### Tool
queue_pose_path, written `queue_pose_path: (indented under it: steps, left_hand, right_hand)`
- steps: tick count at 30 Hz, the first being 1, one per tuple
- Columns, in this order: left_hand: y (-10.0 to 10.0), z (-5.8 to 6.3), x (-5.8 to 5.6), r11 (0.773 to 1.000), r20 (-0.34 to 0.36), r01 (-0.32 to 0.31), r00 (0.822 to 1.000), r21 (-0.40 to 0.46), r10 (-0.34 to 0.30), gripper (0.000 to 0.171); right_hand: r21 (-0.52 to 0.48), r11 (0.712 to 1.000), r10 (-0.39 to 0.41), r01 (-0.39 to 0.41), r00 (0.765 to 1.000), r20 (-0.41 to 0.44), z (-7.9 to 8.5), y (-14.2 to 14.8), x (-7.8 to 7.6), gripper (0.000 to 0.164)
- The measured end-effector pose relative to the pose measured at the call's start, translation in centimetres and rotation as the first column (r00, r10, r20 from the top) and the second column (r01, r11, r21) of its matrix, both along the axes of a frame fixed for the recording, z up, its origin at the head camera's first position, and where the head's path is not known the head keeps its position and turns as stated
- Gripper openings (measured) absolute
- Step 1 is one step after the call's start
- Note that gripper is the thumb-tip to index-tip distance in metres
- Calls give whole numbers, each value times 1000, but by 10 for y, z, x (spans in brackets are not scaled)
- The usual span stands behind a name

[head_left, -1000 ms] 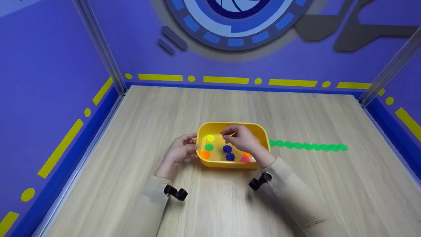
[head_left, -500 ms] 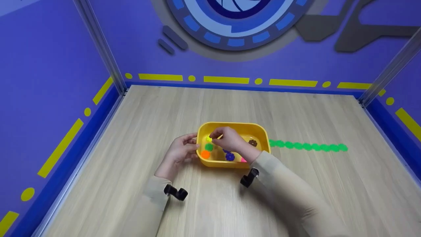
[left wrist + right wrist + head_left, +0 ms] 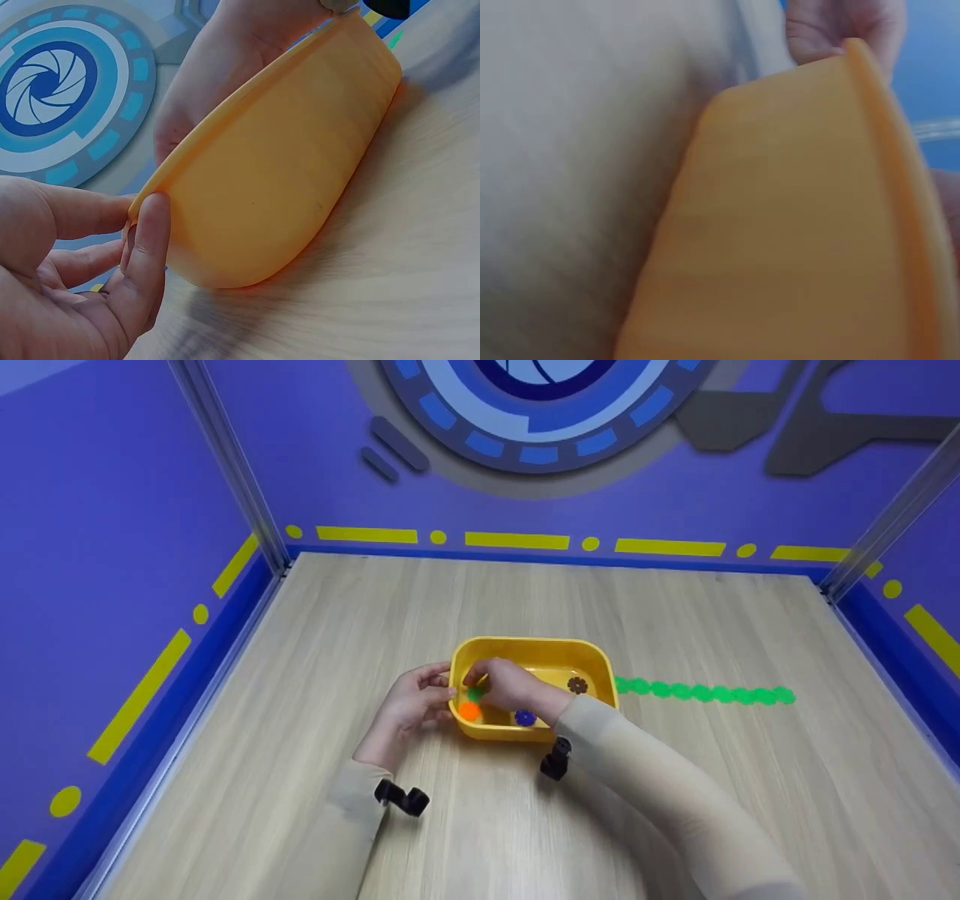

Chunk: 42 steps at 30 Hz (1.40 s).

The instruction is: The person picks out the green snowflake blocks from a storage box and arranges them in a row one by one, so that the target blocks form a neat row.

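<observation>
A yellow plastic bin (image 3: 551,733) stands on the table with several small flower-shaped plastic discs inside. My left hand (image 3: 409,701) holds its left rim; the left wrist view shows thumb and fingers pinching the rim (image 3: 225,112). My right hand (image 3: 506,684) is down in the bin's left part, fingers bent at a green disc (image 3: 475,694). Whether they grip it is hidden. An orange disc (image 3: 469,712) lies just in front of the green one. A dark blue disc (image 3: 525,718) sits below the right wrist, and a brown disc (image 3: 577,685) lies at the right.
A chain of joined green discs (image 3: 701,692) extends rightward from beside the bin on the wooden table (image 3: 450,817). Blue panels (image 3: 112,510) with yellow marks enclose the table at the back and sides.
My right hand has moved left and lower inside the bin, from its middle to the green disc. The brown disc has come into sight, and the yellow disc is now covered. My left hand stays put.
</observation>
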<state>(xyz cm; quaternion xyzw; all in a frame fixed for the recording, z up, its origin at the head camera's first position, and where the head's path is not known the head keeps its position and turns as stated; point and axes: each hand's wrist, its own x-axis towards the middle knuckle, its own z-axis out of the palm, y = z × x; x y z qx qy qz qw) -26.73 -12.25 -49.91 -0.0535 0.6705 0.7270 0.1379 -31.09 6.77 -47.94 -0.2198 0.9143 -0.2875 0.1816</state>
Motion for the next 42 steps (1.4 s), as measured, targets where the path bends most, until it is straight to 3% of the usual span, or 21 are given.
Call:
queue_pose_path:
  steps: [7,11,22,32,42]
  left_hand:
    - [0,-1,0,1000,-15,1,1000,9,-1,55]
    - [0,-1,0,1000,-14,7,1000,2,-7,55]
    - [2,-1,0,1000,5,-6,1000,4,6,56]
    - [2,1,1,1000,17,-18,1000,-16,19,56]
    - [1,1,1,1000,12,-9,1000,-14,9,55]
  right_hand:
    - [118,988,122,-104,981,-154,-7,0,-1,33]
    - [146,982,147,-122,973,-176,-7,3,-1,33]
    - [155,988,39,-16,988,-149,-1,15,3,19]
    - [35,996,-83,86,992,-95,16,36,17,21]
    - [-81,976,-205,202,978,-32,29,60,27,21]
